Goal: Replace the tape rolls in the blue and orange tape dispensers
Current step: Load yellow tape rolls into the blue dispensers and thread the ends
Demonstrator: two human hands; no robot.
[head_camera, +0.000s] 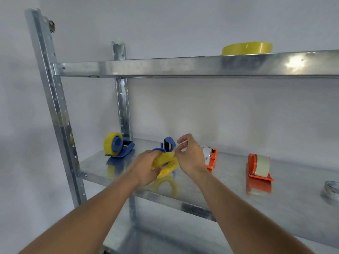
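Our left hand [145,168] grips the yellow tape roll [167,165] just in front of the blue plastic tape dispenser [167,144] on the galvanised steel shelf [229,191]; our right hand [189,154] pinches the roll's loose end. Red print inside the roll's core is unreadable. Left of that dispenser stands a loaded blue dispenser [117,146]; right, two orange dispensers [259,167], bare shelf between them

The galvanised steel shelf [229,182] bears a loaded blue dispenser [118,147] at nine o'clock, two orange dispensers [259,168] at three, a silvery roll [332,189] beyond.
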